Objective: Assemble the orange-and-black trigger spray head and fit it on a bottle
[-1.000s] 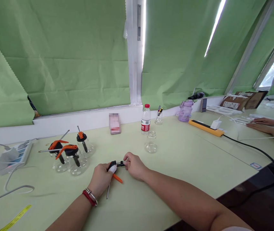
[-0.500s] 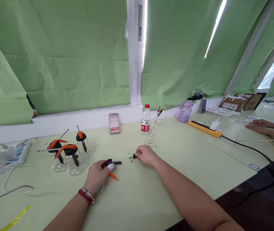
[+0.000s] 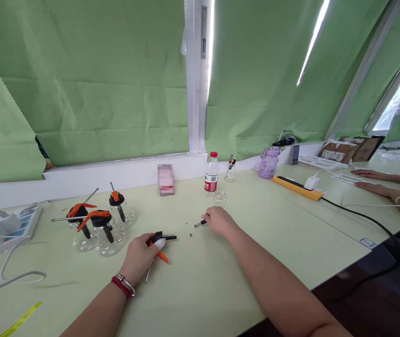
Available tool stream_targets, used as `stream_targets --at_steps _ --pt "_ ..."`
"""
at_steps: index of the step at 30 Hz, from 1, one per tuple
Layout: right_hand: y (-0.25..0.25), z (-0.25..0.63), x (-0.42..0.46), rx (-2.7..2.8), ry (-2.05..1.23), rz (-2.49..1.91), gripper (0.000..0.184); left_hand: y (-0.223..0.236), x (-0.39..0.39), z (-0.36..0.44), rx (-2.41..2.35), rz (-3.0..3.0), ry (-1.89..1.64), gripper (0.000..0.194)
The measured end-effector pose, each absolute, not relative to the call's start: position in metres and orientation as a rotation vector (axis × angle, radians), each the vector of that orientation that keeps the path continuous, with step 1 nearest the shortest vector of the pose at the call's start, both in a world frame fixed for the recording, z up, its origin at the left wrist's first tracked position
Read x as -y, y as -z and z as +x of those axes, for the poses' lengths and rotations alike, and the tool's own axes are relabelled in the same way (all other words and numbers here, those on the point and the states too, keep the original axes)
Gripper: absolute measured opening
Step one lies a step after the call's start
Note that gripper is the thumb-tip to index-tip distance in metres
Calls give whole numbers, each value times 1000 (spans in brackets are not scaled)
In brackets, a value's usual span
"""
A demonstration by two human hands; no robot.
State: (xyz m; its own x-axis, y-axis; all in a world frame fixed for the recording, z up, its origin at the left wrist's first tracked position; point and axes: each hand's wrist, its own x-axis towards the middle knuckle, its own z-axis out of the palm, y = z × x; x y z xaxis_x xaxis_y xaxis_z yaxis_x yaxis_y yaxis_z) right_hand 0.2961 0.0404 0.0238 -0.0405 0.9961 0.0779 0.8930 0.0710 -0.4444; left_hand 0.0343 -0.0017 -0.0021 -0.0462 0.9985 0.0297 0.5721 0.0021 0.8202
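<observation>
My left hand (image 3: 141, 252) is closed around a black and orange lever-type dispenser head (image 3: 157, 238). Its black tube and thin metal rod point right, and its orange lever hangs below the fingers. My right hand (image 3: 222, 221) pinches a small black rod with a metal spring (image 3: 198, 224) at its tip, just above the table. A tiny brown piece (image 3: 190, 235) lies between the two hands, with a smaller bit (image 3: 186, 223) behind it. Beyond my right hand stands an open clear glass jar (image 3: 220, 196), its lower part hidden by that hand.
Several glass bottles (image 3: 110, 245) with black and orange heads stand left, metal spouts sticking out. Behind are a pink box (image 3: 166, 180), a red-capped water bottle (image 3: 211, 174) and a screwdriver jar (image 3: 230, 174). A yellow power strip (image 3: 296, 188) and another person's hands (image 3: 373, 187) are at right.
My right hand has shifted slightly right and up with the spring piece, which has moved away from the tiny brown piece and tilted. My left hand has kept its hold, nearly still.
</observation>
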Motion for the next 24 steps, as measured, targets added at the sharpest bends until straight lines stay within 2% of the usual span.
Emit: stream_targets --at_steps 11,18,24 --pt "-33 305 -37 1945 -357 -1942 27 -2 4 35 -1672 1631 -891 50" --pt "-19 284 -35 2058 -391 -1700 9 -4 5 36 -1658 1608 -891 51" --pt "-4 277 -46 2214 -258 -1607 10 -6 6 38 -1654 1585 -906 52"
